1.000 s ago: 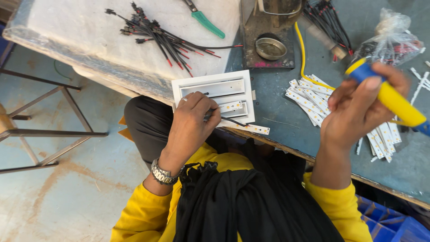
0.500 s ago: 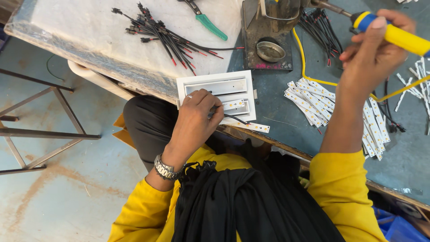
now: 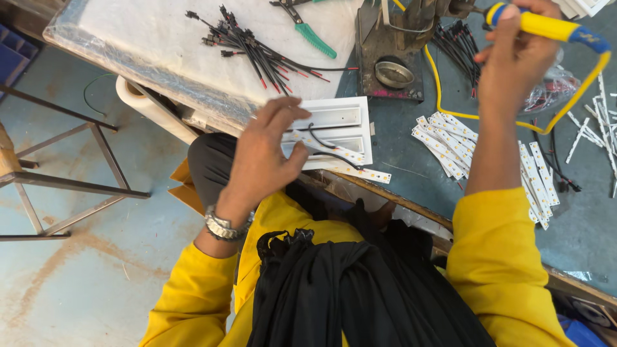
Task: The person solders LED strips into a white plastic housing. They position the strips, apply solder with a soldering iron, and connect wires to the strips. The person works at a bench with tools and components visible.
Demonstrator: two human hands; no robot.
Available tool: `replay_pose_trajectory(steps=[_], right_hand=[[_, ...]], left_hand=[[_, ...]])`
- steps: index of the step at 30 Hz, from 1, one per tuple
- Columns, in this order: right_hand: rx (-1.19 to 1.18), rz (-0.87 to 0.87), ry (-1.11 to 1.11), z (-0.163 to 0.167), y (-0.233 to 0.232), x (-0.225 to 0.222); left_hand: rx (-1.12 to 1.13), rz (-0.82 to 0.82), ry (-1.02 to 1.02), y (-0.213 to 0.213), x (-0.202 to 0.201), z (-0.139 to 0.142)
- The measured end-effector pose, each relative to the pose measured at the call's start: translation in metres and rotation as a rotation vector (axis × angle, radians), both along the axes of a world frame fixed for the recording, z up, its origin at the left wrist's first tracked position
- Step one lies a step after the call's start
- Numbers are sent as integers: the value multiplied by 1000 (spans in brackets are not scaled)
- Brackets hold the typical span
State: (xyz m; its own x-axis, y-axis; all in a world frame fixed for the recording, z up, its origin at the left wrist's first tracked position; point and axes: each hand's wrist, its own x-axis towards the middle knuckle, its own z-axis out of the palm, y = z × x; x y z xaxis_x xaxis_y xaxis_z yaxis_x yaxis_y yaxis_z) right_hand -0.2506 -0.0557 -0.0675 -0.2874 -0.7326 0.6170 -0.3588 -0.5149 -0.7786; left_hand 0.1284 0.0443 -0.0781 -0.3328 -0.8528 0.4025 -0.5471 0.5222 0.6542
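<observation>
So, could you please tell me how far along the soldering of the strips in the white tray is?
One strip with a black wire lies in the white tray. The left hand rests on the tray; the right hand holds the soldering iron up near its stand. A pile of loose strips waits beside it.

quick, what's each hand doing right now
Left hand: open, fingers resting on the white tray.
Right hand: closed around the yellow soldering iron.
</observation>
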Motion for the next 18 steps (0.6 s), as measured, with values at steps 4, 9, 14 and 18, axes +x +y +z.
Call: replay_pose_trajectory(steps=[4, 9, 14, 18], right_hand=[[87, 36, -30, 5, 7, 24], [204, 136, -217, 10, 28, 46], [352, 286, -572, 9, 52, 53], [606, 447, -820, 8, 85, 53]], left_hand=[[-67, -113, -269, 0, 14, 1], [-99, -185, -641, -8, 8, -6], [2, -279, -637, -4, 11, -12], [-138, -357, -407, 3, 16, 4]])
